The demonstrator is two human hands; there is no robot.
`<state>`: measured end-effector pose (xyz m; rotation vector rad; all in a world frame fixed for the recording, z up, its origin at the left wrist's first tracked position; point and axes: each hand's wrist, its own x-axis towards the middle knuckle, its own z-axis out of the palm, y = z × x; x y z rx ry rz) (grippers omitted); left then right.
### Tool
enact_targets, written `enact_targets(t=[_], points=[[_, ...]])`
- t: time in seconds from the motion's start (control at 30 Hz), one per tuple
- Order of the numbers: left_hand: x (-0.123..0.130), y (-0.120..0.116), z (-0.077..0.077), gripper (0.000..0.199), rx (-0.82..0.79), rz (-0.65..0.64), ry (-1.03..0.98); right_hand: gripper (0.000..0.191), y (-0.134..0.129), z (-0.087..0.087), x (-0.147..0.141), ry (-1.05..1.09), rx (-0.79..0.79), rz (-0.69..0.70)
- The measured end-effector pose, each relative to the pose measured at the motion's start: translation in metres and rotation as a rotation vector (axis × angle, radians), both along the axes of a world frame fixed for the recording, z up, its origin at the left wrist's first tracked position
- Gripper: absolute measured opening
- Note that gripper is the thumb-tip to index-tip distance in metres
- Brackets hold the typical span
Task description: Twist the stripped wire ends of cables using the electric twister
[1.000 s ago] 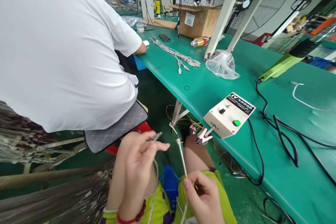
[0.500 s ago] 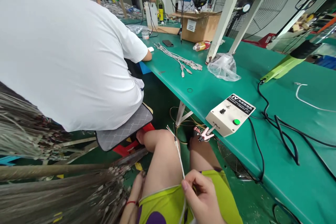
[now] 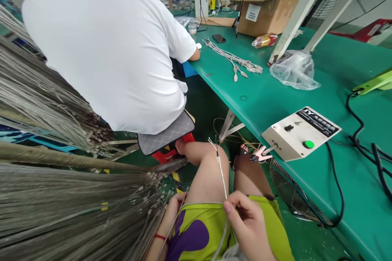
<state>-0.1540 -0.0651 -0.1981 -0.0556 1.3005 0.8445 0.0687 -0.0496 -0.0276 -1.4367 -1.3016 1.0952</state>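
Observation:
Between thumb and fingers, my right hand (image 3: 246, 218) pinches a thin white cable (image 3: 222, 175) above my lap. The cable's far end points away from me, over my knee, with its stripped wires spread apart. My left hand (image 3: 177, 203) is low beside my left thigh, near the hanging cable bundles (image 3: 116, 208); its fingers are mostly hidden, and a thin strand runs beside it. A white box with a green button (image 3: 298, 134) sits at the table's edge, with a pink clamp (image 3: 261, 154) sticking out of its front.
A person in a white shirt (image 3: 110, 49) sits at the left on a stool (image 3: 165, 136). On the green table (image 3: 241, 85) are a bundle of cables (image 3: 232, 57), a phone (image 3: 219, 38), a bottle (image 3: 265, 40), a plastic bag (image 3: 295, 69) and a cardboard box (image 3: 269, 12).
The view has swung left, so the table and box appear farther right. My right hand still pinches the cable. My left hand remains beside my thigh.

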Motion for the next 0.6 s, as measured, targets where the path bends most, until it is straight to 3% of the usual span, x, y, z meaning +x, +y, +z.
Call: enact_targets(t=[0.07,0.13,0.2,0.23,0.33,0.43,0.5,0.57,0.6], points=[[-0.004,0.006,-0.011,0.044,0.042,0.057,-0.12,0.04,0.0,0.0,-0.001,0.006,-0.001,0.008],[-0.013,0.016,-0.015,0.071,0.106,0.124,-0.211,0.04,0.001,0.001,-0.001,0.008,0.002,0.011],[-0.02,0.025,-0.01,0.095,0.202,0.228,-0.276,0.04,0.001,0.003,-0.001,0.008,0.003,0.007],[-0.021,0.028,-0.004,0.097,0.262,0.289,-0.304,0.04,0.001,0.003,-0.001,0.007,0.003,0.005],[-0.011,0.028,0.028,0.07,0.406,0.421,-0.392,0.041,0.003,0.004,-0.003,0.003,0.004,-0.005],[0.02,0.026,0.07,0.074,0.386,0.381,-0.522,0.042,0.005,0.002,-0.005,-0.001,0.014,-0.013],[0.044,0.037,0.101,0.062,0.326,0.392,-0.598,0.042,0.005,-0.002,-0.005,-0.007,0.03,-0.022],[0.068,0.059,0.131,0.046,0.331,0.366,-0.486,0.042,0.003,-0.008,-0.005,-0.021,0.057,-0.034],[0.079,0.072,0.146,0.047,0.358,0.285,-0.405,0.041,0.002,-0.012,-0.005,-0.031,0.075,-0.043]])
